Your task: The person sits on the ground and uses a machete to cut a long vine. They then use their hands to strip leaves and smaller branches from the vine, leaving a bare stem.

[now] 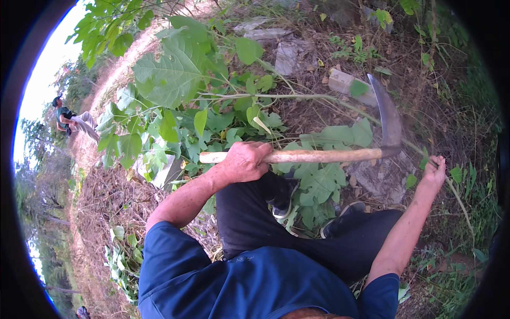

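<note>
My left hand (248, 160) grips the pale wooden handle of a sickle (318, 156) near its butt end. The curved metal blade (389, 115) is at the handle's far right end, with its tip pointing up in the picture. My right hand (434, 172) pinches a long green plant stem (346, 104) beyond the blade. That stem runs behind the blade, and I cannot tell whether the two touch. Large lobed leaves (175, 71) grow from its upper left part. More broad leaves (322, 181) lie below the handle, around my shoes (285, 203).
Flat stones (287, 58) and a pale block (350, 84) lie among dry grass. Another stone (163, 171) sits left of my knee. A person (69, 117) is farther off at the left, beside a dirt path (115, 67). Cut-looking leaves (119, 263) lie at lower left.
</note>
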The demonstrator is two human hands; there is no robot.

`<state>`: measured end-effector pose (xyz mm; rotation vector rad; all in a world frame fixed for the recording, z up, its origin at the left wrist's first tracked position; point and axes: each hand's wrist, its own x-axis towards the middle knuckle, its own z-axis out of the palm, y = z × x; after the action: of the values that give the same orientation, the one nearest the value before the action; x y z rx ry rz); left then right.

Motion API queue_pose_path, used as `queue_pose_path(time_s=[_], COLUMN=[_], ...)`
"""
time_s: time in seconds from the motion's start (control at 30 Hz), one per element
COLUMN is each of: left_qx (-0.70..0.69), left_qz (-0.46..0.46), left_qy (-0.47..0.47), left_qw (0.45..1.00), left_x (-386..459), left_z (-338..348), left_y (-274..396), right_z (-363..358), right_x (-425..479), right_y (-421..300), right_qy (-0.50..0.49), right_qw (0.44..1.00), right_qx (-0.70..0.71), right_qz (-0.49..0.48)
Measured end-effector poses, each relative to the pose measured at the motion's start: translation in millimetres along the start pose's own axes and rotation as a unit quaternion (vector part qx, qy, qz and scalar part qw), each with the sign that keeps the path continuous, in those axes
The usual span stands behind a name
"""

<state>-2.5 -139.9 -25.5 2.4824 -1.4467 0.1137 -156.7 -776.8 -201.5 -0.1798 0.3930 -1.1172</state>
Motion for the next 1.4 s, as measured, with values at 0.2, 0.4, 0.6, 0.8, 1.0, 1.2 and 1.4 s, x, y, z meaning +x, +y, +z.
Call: queue_pose_path(time_s=[0.2, 0.4, 0.6, 0.8, 1.0, 1.2, 1.4], left_qx=[-0.098, 0.001, 0.048, 0.056, 0.133, 0.169, 0.093], left_qz=[-0.044, -0.016, 0.0, -0.011, -0.062, -0.259, -0.306], left_qy=[-0.089, -0.078, -0.036, -0.036, -0.013, 0.023, 0.038], left_qw=[0.99, 0.997, 0.998, 0.998, 0.989, 0.951, 0.947], left_x=[14.8, 31.6, 38.7, 44.2, -1.0, -73.2, -79.1], left_z=[-8.3, 3.6, 24.3, 27.8, -15.1, -46.3, -25.2], left_y=[10.6, 17.7, 23.8, 29.0, -36.3, -91.4, -86.9], right_z=[10.2, 11.9, 8.9, 6.6, -2.6, -2.8, 5.8], right_x=[-12.9, -20.9, -21.5, -13.5, -2.0, -1.8, -4.2], right_y=[5.3, 10.6, 8.6, 11.7, -0.6, -8.0, 9.5], right_qy=[-0.026, -0.016, -0.03, 0.007, 0.018, 0.01, 0.02], right_qw=[1.0, 1.0, 1.0, 1.0, 0.999, 1.0, 0.999], right_qx=[0.0, -0.009, -0.007, -0.025, -0.048, -0.017, -0.013], right_qz=[-0.015, -0.004, 0.008, 0.007, 0.002, 0.02, 0.026])
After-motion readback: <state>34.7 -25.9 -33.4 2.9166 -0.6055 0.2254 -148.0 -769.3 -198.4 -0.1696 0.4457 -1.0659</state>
